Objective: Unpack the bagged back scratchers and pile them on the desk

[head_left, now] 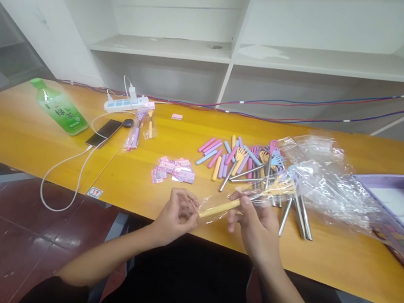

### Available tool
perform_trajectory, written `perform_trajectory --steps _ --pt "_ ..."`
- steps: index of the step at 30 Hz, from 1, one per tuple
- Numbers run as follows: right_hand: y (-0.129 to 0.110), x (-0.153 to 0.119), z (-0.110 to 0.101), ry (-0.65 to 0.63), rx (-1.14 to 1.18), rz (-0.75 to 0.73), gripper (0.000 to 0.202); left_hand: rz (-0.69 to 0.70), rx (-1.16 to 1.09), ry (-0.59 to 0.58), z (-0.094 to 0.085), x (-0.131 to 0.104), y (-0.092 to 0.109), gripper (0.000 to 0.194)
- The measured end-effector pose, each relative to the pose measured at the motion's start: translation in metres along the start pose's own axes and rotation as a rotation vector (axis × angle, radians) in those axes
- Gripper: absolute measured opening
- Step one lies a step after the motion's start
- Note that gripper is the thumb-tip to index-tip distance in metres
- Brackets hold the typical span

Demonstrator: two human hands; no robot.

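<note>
A yellow back scratcher (222,208) with a claw-shaped head lies slanted inside a clear plastic bag (212,211), held above the table's front edge. My right hand (257,226) is closed around its middle, thumb on top, with the yellow claw pointing up and right. At the handle's lower end, my left hand (177,215) has its fingers pinched together at the bag's end. Behind the hands is a pile of back scratchers with claw heads (241,154) and metal rods (301,217), beside loose pastel handles (208,157). Small pink printed cards (175,169) form a stack to the left.
Clear plastic bags (332,183) are heaped at the right, next to a purple box (372,181). On the left are a green tea bottle (61,108), a phone (103,132) with a white cable, a power strip (126,104) and two bagged back scratchers (136,130). White shelves (164,44) stand behind.
</note>
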State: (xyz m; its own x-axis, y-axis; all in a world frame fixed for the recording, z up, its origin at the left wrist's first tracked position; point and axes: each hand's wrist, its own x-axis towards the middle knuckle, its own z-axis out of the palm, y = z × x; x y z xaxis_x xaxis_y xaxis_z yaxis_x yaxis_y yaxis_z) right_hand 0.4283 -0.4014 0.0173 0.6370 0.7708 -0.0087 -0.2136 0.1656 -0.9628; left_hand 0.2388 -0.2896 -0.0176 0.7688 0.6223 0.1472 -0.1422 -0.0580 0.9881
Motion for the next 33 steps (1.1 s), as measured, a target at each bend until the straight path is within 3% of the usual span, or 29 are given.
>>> perform_trajectory --steps 3,5,9,12,16,24,33 --pt "-0.006 -0.001 0.001 0.017 -0.006 -0.033 0.037 0.079 0.177 -0.044 0.000 0.000 0.004 0.017" --pt "-0.010 -0.003 0.003 0.024 0.003 -0.045 0.037 0.060 0.211 -0.038 0.000 0.001 0.006 0.020" --pt "-0.012 -0.007 0.006 0.014 0.065 -0.025 0.038 -0.052 0.054 0.079 -0.002 0.002 -0.001 0.026" --pt "-0.007 -0.008 0.005 0.009 0.091 0.004 0.038 -0.097 -0.052 0.083 -0.006 0.003 -0.007 0.028" --pt "0.001 -0.007 0.004 0.002 0.092 0.038 0.036 -0.053 0.035 0.046 -0.009 0.003 -0.009 0.026" --pt "-0.006 -0.010 0.002 -0.042 0.057 0.048 0.043 0.091 0.271 0.102 -0.010 0.006 -0.011 0.021" --pt "-0.024 0.023 -0.017 0.334 0.134 -0.206 0.045 0.103 0.276 0.147 -0.008 0.001 -0.008 0.022"
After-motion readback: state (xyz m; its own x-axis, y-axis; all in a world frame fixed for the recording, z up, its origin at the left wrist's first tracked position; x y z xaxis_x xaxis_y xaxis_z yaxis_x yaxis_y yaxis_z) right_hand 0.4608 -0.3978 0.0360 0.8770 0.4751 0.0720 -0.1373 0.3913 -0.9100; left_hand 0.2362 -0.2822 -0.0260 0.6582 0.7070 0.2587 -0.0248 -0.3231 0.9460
